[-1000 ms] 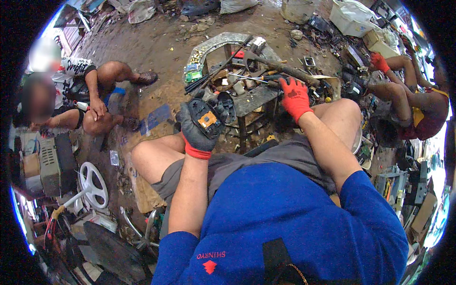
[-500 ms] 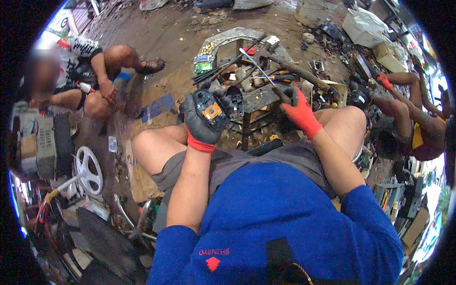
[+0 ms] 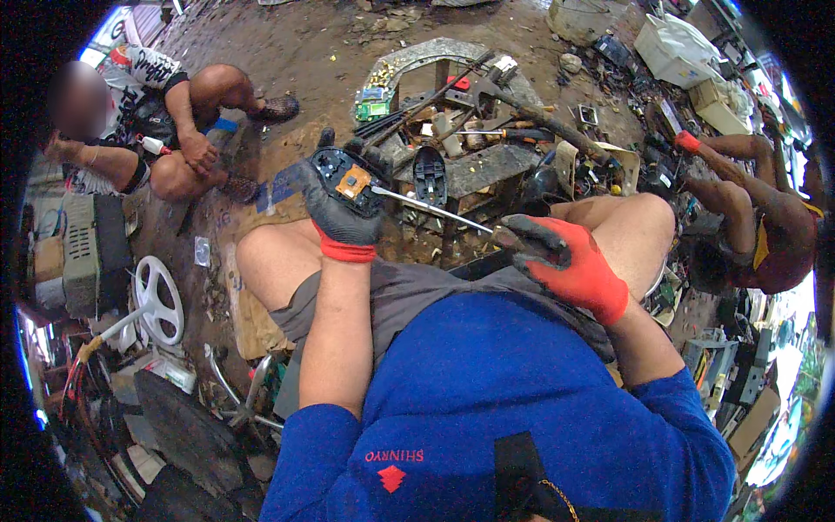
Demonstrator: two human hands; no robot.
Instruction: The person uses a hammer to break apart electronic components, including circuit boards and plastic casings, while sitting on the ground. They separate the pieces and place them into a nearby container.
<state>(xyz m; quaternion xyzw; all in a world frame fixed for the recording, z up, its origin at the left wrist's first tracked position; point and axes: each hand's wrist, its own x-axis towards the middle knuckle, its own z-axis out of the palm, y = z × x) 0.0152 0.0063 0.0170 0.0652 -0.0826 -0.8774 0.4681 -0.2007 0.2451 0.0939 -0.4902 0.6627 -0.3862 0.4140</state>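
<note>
My left hand [image 3: 348,209], in a black and red work glove, is closed around the lower half of an opened black computer mouse [image 3: 328,170]. Inside it an orange-brown circuit board [image 3: 352,181] faces up. My right hand [image 3: 570,261], gloved the same way, grips a screwdriver [image 3: 435,210] by its handle, which the fingers mostly cover. Its long metal shaft slants up to the left, and the tip meets the edge of the board; whether it is wedged under cannot be told. A loose black shell [image 3: 430,176] rests on the bench just beyond the hands.
A low, worn bench [image 3: 487,170] stands before my knees, with a hammer [image 3: 557,130], another screwdriver [image 3: 522,135], green circuit boards [image 3: 374,106] and scraps on it. One person [image 3: 187,130] sits at the left, another [image 3: 731,191] at the right. A white handwheel [image 3: 159,300] stands left.
The screwdriver has swung from over the bench down to the board as my right hand came nearer and lower. My left hand shifted slightly left and tilted the mouse half.
</note>
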